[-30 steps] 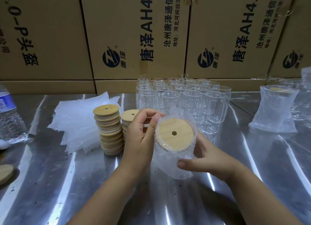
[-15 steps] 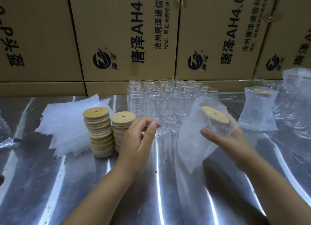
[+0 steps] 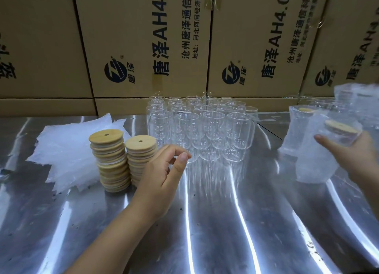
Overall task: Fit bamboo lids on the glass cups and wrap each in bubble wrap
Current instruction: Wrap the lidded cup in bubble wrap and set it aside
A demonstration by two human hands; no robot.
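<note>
Head view, right hand: the right hand (image 3: 352,158) is at the far right edge, fingers curled round a clear bubble-wrapped glass cup (image 3: 315,156), which it holds tilted above the table.
Head view, held cup's top: a round pale bamboo lid (image 3: 340,127) with a centre hole sits in the mouth, with wrap standing up around it. This area is blurred.
Head view, left hand: the left hand (image 3: 162,171) hangs empty, fingers loosely curled and thumb tip near the forefinger. It is just beside the shorter lid stack and the front row of bare cups.
Head view, stock: bare clear glass cups (image 3: 201,130) stand in close rows at back centre. Two stacks of round bamboo lids (image 3: 110,160) are to their left, the taller one uneven. A heap of clear bubble-wrap sheets (image 3: 67,150) lies further left.
Head view, finished: one upright wrapped lidded cup (image 3: 293,134) stands just behind the held one.
Head view, setting: shiny steel table (image 3: 225,222), with brown printed cardboard cartons (image 3: 143,37) behind.
Stage (judged): the held cup looks ready to be set among the finished ones. Many cups have neither lid nor wrap.
Risk, slip: the grip is one-handed through slick film on a tilted cup, so the glass could slide out.
Risk, knock: putting it down close by could tip the upright wrapped cup.
Risk, left side: a careless reach could topple the uneven stack or clip the front glasses.
</note>
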